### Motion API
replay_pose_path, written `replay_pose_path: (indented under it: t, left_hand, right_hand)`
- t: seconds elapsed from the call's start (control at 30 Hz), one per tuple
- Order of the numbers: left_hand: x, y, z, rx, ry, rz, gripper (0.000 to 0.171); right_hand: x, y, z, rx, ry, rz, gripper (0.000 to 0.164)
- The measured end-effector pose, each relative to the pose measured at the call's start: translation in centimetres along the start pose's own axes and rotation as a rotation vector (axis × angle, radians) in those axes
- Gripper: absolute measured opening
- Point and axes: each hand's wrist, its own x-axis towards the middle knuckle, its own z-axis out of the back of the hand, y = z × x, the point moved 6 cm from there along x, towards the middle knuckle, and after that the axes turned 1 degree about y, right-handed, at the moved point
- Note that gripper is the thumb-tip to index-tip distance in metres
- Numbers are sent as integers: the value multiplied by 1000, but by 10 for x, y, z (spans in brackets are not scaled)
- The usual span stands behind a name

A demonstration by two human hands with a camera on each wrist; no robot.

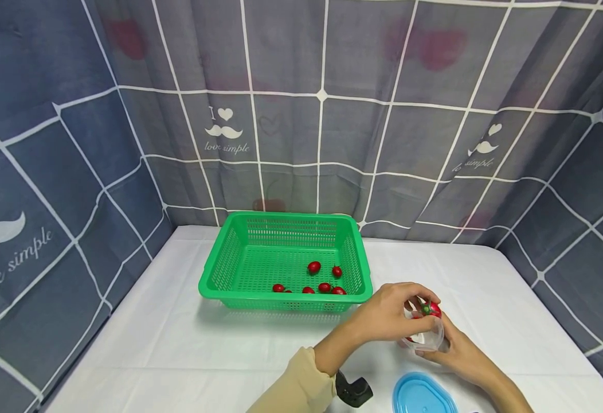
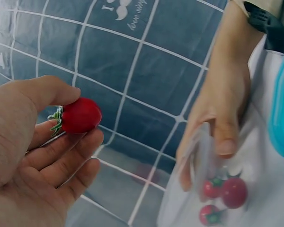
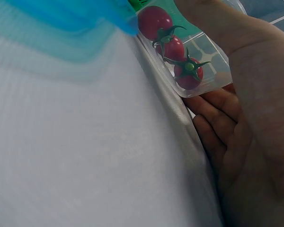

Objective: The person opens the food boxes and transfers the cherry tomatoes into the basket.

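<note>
My left hand [image 1: 391, 314] pinches a red cherry tomato [image 2: 83, 116] with a green calyx between thumb and fingers. In the head view that tomato is over the mouth of a small clear plastic container [image 1: 429, 339]. Around the container's side, the fingers and thumb of my right hand [image 1: 458, 351] grip it. Several cherry tomatoes [image 3: 189, 74] with green tops lie inside, seen through its wall in both wrist views. Beyond the left forearm, a green basket [image 1: 286, 297] holds several more cherry tomatoes [image 1: 314, 267], mostly in its right half.
A blue lid [image 1: 421, 394] lies near the front edge of the white-covered table [image 1: 167, 338]. Beside the left sleeve sits a black wrist mount [image 1: 354, 391]. Grey-blue checked curtains [image 1: 291, 132] stand at the back and both sides.
</note>
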Motion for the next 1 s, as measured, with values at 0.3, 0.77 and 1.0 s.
replay_pose_path:
  t: [0.3,0.77,1.0]
  left_hand:
    - [-4,-13,29,-56,-81,-68,27]
    - [-14,-17,64,-100,-195,-58,22]
    - [-22,-15,82,-187,-241,-39,21]
  right_hand:
    - [4,1,-1,23,30,-45,91]
    - [4,5,-3,52,-8,75,85]
    - [3,4,-4,66,-15,75,85]
